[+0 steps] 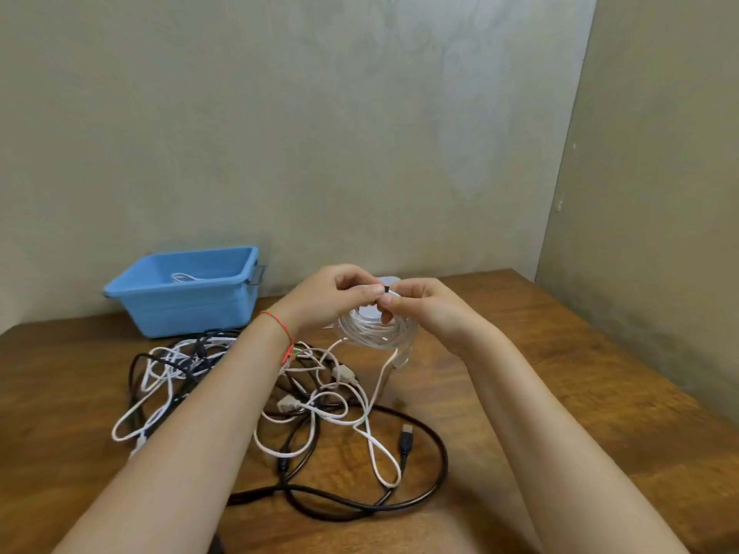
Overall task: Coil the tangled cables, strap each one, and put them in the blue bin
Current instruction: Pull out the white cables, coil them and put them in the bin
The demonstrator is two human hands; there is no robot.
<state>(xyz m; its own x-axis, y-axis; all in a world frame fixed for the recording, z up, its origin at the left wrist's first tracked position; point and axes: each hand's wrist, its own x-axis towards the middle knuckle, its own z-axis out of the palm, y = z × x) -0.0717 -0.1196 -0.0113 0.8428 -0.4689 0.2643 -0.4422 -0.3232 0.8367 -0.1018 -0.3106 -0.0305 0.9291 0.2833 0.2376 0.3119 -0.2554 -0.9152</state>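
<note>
Above the middle of the table I hold a coiled white cable [376,333] in several loops. My left hand [328,297] pinches the top of the coil. My right hand [420,305] pinches a small black strap [386,290] at the same spot, fingertips meeting those of the left. One end of the coil hangs down toward the table. A tangle of white and black cables [304,401] lies on the wood below my forearms. The blue bin [188,309] stands at the back left against the wall, with a white cable [186,278] inside it.
The wooden table [560,373] runs to a wall at the back and another wall on the right. A black USB plug [407,435] lies near the tangle's right side. A pale object [388,280] is partly hidden behind my hands.
</note>
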